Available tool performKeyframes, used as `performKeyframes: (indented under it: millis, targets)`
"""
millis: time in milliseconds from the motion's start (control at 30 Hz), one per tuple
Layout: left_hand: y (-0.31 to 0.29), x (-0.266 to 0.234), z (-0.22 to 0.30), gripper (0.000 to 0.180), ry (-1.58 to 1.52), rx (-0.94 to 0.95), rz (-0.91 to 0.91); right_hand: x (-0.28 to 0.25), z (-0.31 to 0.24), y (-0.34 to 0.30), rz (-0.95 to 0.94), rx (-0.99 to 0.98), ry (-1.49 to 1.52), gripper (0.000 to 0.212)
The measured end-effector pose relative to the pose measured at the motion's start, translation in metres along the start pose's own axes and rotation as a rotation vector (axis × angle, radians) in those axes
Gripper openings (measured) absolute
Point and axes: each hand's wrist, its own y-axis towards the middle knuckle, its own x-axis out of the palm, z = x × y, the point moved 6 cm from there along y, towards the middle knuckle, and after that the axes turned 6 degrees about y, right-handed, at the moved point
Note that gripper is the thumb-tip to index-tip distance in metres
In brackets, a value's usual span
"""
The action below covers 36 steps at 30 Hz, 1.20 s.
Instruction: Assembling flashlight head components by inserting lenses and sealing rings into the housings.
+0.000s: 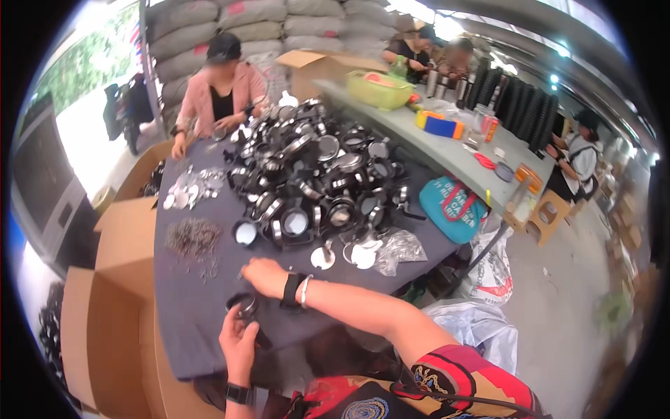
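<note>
My left hand [239, 343] grips a black ring-shaped lid part [243, 303] between thumb and fingers, low over the table's near side. Just above it is my right hand [265, 277], its fingers pinched together and pointing left. Whatever sits in that pinch is too small to make out. A heap of small thin metal pieces [193, 238] lies left of my right hand. Beyond both hands rises a big pile of black and silver lids [324, 167]. Loose silver discs [322, 258] and a clear plastic bag [403, 251] lie at the pile's near edge.
The dark cloth-covered table [188, 328] has open cardboard boxes [108, 342] along its left. Across it sits a person [222, 91] near more silver discs [185, 195]. A blue-green cushion [452, 208] and a long bench [433, 140] stand to the right, with other people beyond.
</note>
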Motion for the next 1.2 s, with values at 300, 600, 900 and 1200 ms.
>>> performKeyframes:
  millis: [300, 600, 900, 1200]
  targets:
    - [0.001, 0.005, 0.001, 0.046, -0.059, 0.032, -0.023, -0.027, -0.018, -0.013, -0.041, -0.110, -0.089, 0.013]
    - [0.014, 0.003, -0.006, 0.045, -0.184, 0.007, -0.061, -0.060, -0.041, -0.070, -0.240, -0.208, -0.034, 0.010]
    - [0.011, 0.011, -0.003, 0.043, -0.161, 0.015, -0.028, -0.119, 0.056, -0.130, 0.056, 0.284, 0.050, 0.023]
    - [0.017, 0.010, -0.002, 0.042, -0.155, 0.032, -0.025, -0.112, 0.062, -0.109, -0.127, 0.347, -0.486, 0.029]
